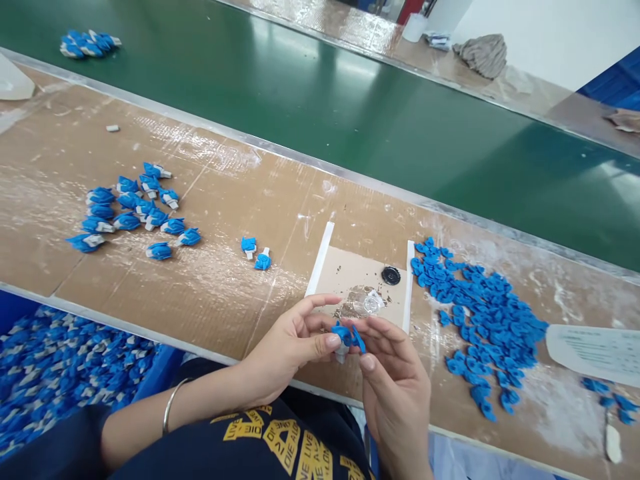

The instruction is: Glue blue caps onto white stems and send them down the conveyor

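Note:
In front of my body, my left hand point(293, 343) pinches a small blue and white plastic part point(342, 333) between thumb and fingers. Against its right side, my right hand point(397, 377) has its thumb and forefinger closed on a small blue plastic piece point(359, 340), which touches or nearly touches the part. Just beyond my hands lies a board with white side strips point(320, 260), bearing a black round cap point(391, 275) and a wet, clear patch with a whitish disc point(373, 303). To the right, loose blue pieces point(485, 313) form a heap.
Blue and white parts point(145, 207) lie scattered at the left, with a cluster point(89, 44) on the green belt point(300, 87). A blue bin point(165, 373) full of parts stands lower left. A translucent plastic scoop-like container point(595, 350) lies right of the heap.

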`<state>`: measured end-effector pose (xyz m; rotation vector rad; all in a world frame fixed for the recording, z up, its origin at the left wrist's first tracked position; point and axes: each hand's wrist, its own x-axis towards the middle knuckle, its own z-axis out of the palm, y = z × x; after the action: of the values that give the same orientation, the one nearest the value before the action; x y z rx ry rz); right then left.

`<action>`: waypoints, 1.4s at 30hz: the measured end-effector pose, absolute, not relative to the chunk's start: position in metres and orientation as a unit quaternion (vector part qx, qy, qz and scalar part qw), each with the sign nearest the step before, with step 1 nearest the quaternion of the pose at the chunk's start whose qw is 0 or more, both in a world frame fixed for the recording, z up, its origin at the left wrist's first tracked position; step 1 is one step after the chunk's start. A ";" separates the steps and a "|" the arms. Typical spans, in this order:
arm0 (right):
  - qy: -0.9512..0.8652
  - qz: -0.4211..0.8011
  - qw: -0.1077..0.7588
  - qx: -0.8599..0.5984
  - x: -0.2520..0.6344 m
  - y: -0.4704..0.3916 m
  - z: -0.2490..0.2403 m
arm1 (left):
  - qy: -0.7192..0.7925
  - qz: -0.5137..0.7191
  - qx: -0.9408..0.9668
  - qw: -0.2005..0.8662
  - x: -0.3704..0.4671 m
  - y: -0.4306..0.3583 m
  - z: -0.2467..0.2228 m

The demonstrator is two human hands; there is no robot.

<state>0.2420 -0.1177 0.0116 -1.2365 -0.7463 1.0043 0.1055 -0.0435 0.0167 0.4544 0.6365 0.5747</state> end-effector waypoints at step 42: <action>-0.534 -0.078 0.146 -0.829 0.389 -0.121 -0.022 | 0.530 0.304 0.790 -0.048 -0.030 0.047 -0.012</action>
<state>0.3895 -0.1213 -0.0219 -2.3876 -1.5381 -0.2240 -0.0303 0.0474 -0.0119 2.5623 1.7176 0.9839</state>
